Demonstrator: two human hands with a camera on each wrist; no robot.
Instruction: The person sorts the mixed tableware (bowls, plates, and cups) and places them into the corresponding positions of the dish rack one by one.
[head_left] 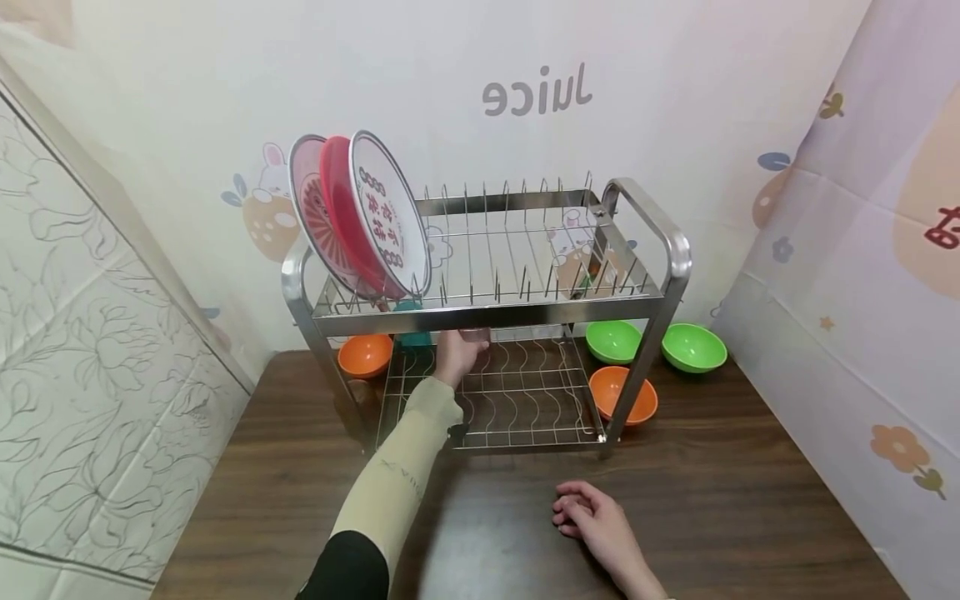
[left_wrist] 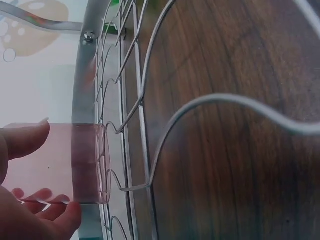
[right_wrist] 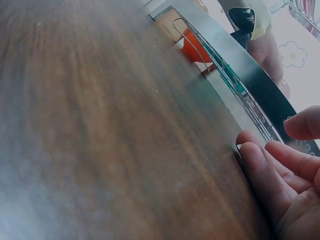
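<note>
My left hand [head_left: 455, 358] reaches between the tiers of a metal dish rack [head_left: 487, 318] and grips a clear pink cup [left_wrist: 55, 160]. In the left wrist view, the thumb lies on one side of the cup and the curled fingers on the other. The cup's end is at the wires of the lower tier, and the upper tier's front bar partly hides it in the head view. A teal cup [head_left: 412, 339] stands left of it on the lower tier. My right hand [head_left: 596, 525] rests on the wooden table in front of the rack, fingers loosely curled, holding nothing.
Round plates, including a white one [head_left: 390, 217] and a red one [head_left: 341, 212], lean upright in the upper tier's left slots. An orange bowl [head_left: 365, 356] sits at the rack's left. Green bowls [head_left: 693, 348] and another orange bowl [head_left: 637, 404] are at its right.
</note>
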